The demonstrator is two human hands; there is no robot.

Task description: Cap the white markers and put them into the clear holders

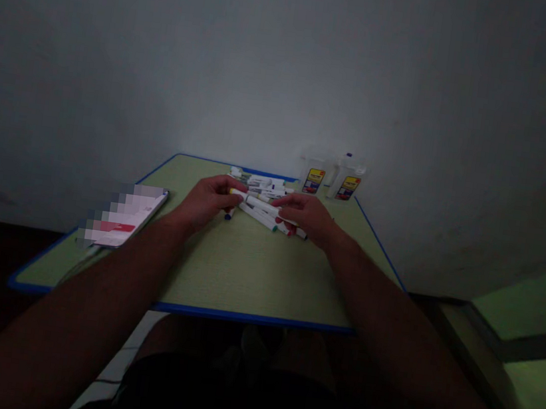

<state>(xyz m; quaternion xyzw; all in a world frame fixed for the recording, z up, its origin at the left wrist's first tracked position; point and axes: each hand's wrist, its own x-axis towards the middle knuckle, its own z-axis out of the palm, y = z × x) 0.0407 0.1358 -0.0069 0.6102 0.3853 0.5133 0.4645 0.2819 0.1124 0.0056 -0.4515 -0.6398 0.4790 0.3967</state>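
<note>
A white marker (258, 203) with a yellow end is held level between my two hands, above a loose pile of markers. My left hand (209, 201) pinches it near the yellow end with thumb and fingers. At its other end, my right hand (307, 216) has its fingers closed around the marker. Below and behind them lies the pile of white markers (268, 183), with green, red and dark ends showing. One dark-ended marker (228, 215) lies beside my left fingertips. My right hand covers part of the pile.
Two clear plastic cases (345, 179) with yellow labels stand at the back right by the wall; a dark-capped item pokes up from one. A lit tablet or phone (125, 218) with a cable lies on the left. The table (262, 283) has a blue edge.
</note>
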